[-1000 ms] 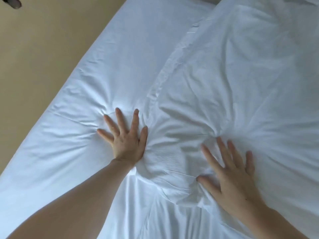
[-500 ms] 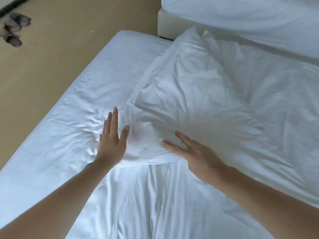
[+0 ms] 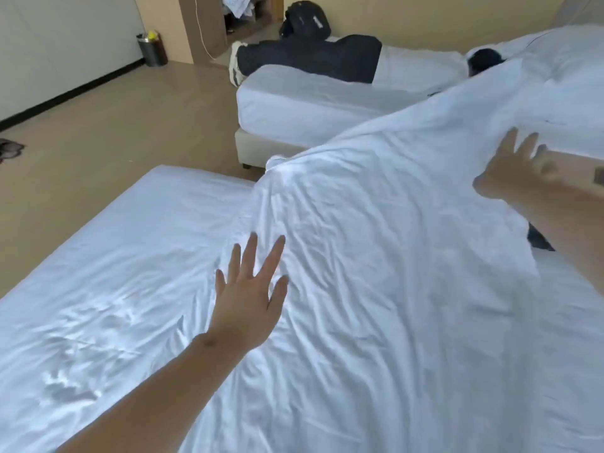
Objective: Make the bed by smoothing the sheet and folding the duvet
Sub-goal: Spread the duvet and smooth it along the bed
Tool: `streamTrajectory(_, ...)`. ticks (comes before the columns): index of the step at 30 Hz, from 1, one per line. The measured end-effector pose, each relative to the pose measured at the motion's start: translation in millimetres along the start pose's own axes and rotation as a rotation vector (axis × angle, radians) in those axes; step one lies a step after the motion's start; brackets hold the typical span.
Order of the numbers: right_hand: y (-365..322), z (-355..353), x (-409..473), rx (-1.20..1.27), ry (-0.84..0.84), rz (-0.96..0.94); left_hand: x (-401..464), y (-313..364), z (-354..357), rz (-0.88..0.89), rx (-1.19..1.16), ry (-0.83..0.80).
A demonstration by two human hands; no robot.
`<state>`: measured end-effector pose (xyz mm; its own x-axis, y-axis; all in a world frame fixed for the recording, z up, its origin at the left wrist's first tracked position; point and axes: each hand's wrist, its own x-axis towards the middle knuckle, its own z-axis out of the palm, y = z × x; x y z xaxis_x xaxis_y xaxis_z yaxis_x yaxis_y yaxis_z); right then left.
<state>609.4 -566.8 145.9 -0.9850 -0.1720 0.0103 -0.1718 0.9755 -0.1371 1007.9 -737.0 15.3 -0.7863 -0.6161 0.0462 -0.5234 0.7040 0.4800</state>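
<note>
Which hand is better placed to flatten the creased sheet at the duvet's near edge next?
Left, probably. The left hand is spread open just over the duvet edge, next to the creased sheet. The right hand is open too, blurred, far across the duvet on its raised part.

Head-worn view, forward-down over bed (image 3: 137,230)

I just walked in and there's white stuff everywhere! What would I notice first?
First, the big rumpled white duvet heaped across the near bed, with the smoother sheet showing to its left. The left hand is spread flat at the duvet's edge, and the blurred right hand reaches over its far right side with fingers spread. Behind, a dark-clothed person lies on the second bed.
</note>
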Motion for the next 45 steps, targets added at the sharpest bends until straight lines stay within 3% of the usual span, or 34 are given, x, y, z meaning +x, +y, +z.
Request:
streamTrajectory(3,42,60,-46,-0.022,0.033,-0.215,0,23,60,-0.092,0.113,-0.197)
streamTrajectory(7,93,175,-113,-0.094,-0.286,-0.359,-22,28,136,-0.129,0.287,-0.385)
streamTrajectory(9,119,219,-139,-0.104,-0.367,-0.381,-35,23,159,-0.133,0.327,-0.422)
streamTrajectory(13,142,253,-168,-0.105,-0.340,-0.398,-53,15,177,-0.066,0.409,-0.357)
streamTrajectory(19,100,255,-253,0.059,-0.158,-0.792,-85,2,167,0.031,0.349,-0.278)
streamTrajectory(24,98,296,-349,0.086,-0.130,-0.872,-122,-32,161,0.150,0.384,-0.270)
streamTrajectory(29,165,303,-303,0.030,-0.050,-0.558,-117,-48,175,0.257,0.475,-0.332)
streamTrajectory(33,207,289,-301,-0.151,-0.141,-0.332,-120,-45,166,0.251,0.480,-0.391)
streamTrajectory(35,231,268,-302,-0.202,-0.223,-0.119,-118,-58,151,0.258,0.495,-0.413)
streamTrajectory(38,264,245,-307,-0.039,-0.398,0.227,-116,-85,131,0.174,0.514,-0.433)
streamTrajectory(42,243,232,-329,0.264,-0.389,0.306,-125,-86,135,0.109,0.470,-0.442)
streamTrajectory(45,234,223,-352,0.340,-0.287,0.325,-140,-45,152,0.226,0.413,-0.454)
